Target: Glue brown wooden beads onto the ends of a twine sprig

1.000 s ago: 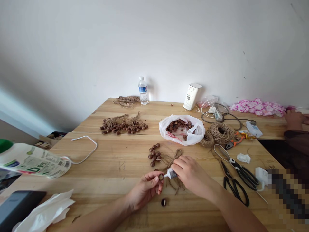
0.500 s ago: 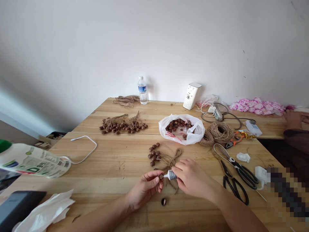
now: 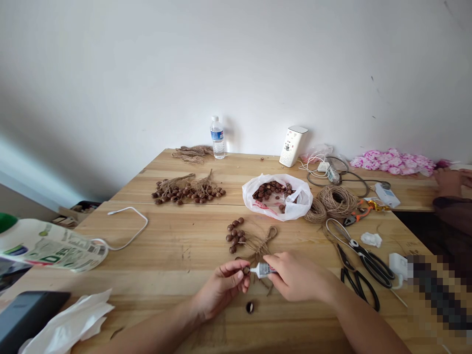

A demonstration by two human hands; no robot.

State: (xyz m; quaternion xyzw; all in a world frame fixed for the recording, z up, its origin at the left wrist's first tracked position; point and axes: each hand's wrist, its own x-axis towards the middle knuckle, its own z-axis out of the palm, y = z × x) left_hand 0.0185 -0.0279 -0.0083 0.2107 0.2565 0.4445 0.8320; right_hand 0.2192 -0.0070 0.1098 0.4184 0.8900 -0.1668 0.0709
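Fingers of your left hand [image 3: 220,290] pinch a nut [image 3: 246,270]; right of the nut, your right hand [image 3: 297,276] clamps a tube [image 3: 264,270], aimed lengthwise at it, perhaps touching.

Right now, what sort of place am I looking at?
Probably a craft workspace, though I can't tell if it's a home or a workshop. There are rolls of twine, black-handled scissors, and a small tube held in the right hand.
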